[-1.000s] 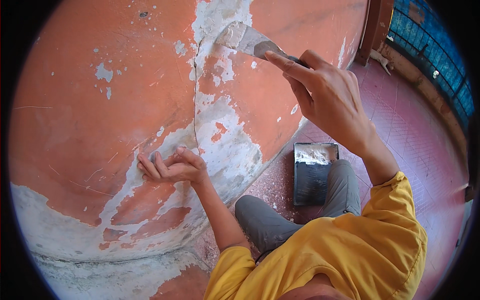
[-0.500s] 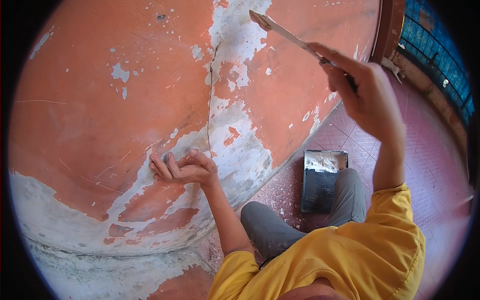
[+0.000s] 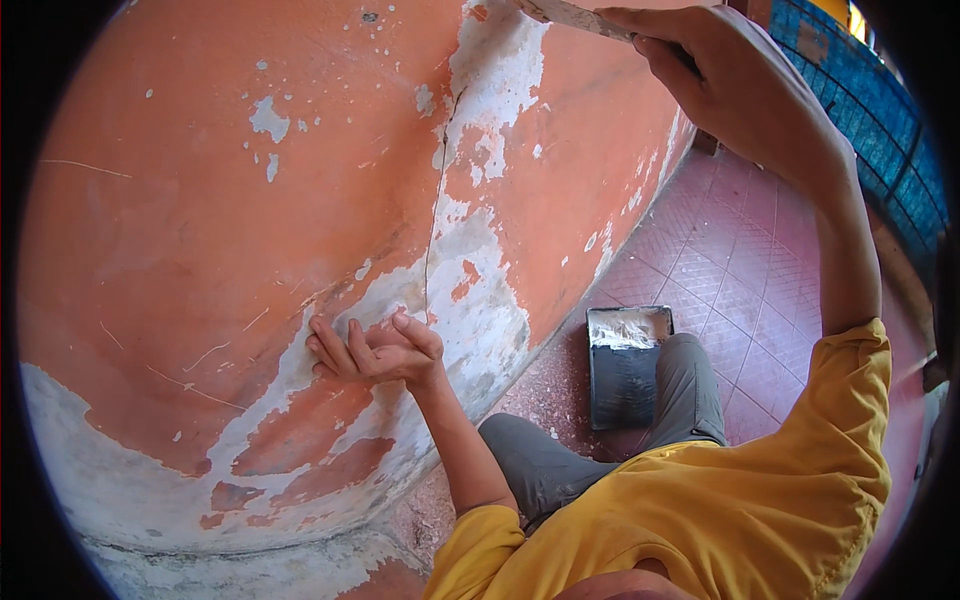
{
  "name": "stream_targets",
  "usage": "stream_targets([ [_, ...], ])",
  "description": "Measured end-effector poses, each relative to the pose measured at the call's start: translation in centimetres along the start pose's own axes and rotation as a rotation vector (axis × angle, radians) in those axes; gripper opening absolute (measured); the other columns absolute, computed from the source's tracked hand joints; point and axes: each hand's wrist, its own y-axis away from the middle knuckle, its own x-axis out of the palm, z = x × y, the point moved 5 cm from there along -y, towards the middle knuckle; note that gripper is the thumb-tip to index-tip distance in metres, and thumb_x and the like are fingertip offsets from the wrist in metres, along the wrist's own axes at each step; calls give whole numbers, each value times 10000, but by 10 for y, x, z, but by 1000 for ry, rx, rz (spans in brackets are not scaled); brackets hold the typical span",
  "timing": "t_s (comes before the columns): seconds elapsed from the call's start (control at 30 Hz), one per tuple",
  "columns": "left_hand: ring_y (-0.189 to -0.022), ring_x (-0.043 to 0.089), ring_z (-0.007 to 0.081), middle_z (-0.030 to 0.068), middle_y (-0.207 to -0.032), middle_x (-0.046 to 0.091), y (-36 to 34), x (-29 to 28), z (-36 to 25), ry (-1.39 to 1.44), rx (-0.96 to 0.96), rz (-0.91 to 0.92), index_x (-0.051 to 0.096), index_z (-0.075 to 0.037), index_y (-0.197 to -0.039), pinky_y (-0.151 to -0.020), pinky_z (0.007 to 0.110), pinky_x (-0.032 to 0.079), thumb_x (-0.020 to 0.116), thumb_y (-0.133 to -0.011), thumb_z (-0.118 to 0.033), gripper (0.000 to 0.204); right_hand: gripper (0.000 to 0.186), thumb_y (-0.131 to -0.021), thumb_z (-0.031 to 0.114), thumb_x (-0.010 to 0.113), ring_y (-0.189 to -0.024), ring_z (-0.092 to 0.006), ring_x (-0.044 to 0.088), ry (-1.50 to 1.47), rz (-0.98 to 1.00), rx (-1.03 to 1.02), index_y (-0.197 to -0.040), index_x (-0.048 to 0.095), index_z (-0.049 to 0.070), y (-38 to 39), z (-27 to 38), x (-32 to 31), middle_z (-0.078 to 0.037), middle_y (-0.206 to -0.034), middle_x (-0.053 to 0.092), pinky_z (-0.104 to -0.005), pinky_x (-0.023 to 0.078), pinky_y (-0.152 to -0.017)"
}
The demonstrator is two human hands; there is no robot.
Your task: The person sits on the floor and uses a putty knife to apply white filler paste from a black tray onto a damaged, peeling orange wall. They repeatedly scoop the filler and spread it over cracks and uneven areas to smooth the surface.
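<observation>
My right hand [image 3: 730, 85] is raised at the upper right, closed on a putty knife [image 3: 572, 18], whose blade reaches to a bare white patch high on the peeling orange wall [image 3: 220, 200]; I cannot tell whether it touches. A thin crack [image 3: 436, 210] runs down the wall below it. My left hand [image 3: 375, 350] rests at the lower part of the wall, fingers loosely bent and apart, with nothing seen held. A black tray [image 3: 622, 390] with white paste at its far end sits on the floor beside my right knee.
My bent legs [image 3: 540, 460] are below me, close to the wall's foot, where pale debris lies on the speckled floor. Red tiled floor [image 3: 740, 250] stretches to the right, bordered by a low ledge and a barred fence with blue sheeting [image 3: 880, 140]. A dark post stands by the wall's far end.
My right hand with the putty knife has moved up and to the right, the blade now near the top edge. My left hand stays at the wall, slightly shifted in view.
</observation>
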Motion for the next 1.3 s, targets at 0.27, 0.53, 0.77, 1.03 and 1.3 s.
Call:
stream_targets([
  [0.27, -1359, 322, 350, 205, -1367, 421, -1, -6, -1, 71, 0, 2, 375, -73, -1225, -1151, 511, 98, 442, -930, -295, 375, 280, -897, 52, 527, -557, -320, 577, 24, -360, -153, -1142, 651, 1, 5, 18, 42, -219, -638, 556, -401, 469, -576],
  [0.53, -1361, 344, 341, 244, -1311, 520, 7, -5, 0, 69, -100, -23, 389, -122, -1145, -1167, 478, 43, 426, -935, -407, 357, 375, -830, 15, 566, -560, -352, 596, -98, -229, -97, -1199, 556, -50, 33, 59, 68, -186, -576, 552, -448, 458, -506],
  [0.77, -1355, 351, 342, 240, -1308, 526, 4, -9, 4, 64, -74, -8, 385, -127, -1141, -1159, 475, 63, 426, -932, -410, 355, 453, -827, 16, 561, -504, -299, 582, -139, -179, -123, -1279, 537, -12, 54, 75, 76, -152, -554, 551, -421, 434, -467],
  [1.03, -1348, 351, 349, 225, -1324, 491, 3, -8, 1, 49, -55, 0, 378, -105, -1161, -1154, 489, 101, 430, -929, -361, 349, 320, -843, 33, 553, -532, -335, 572, -92, -373, -96, -1147, 646, -2, 29, 36, 54, -178, -588, 558, -425, 444, -496],
  [1.3, -1341, 337, 358, 211, -1354, 428, -3, -8, -4, 52, -23, 18, 374, -50, -1196, -1138, 526, 174, 443, -943, -273, 343, 369, -854, 47, 554, -476, -328, 554, -17, -209, -134, -1218, 592, -4, 42, 58, 71, -153, -552, 532, -424, 426, -443],
])
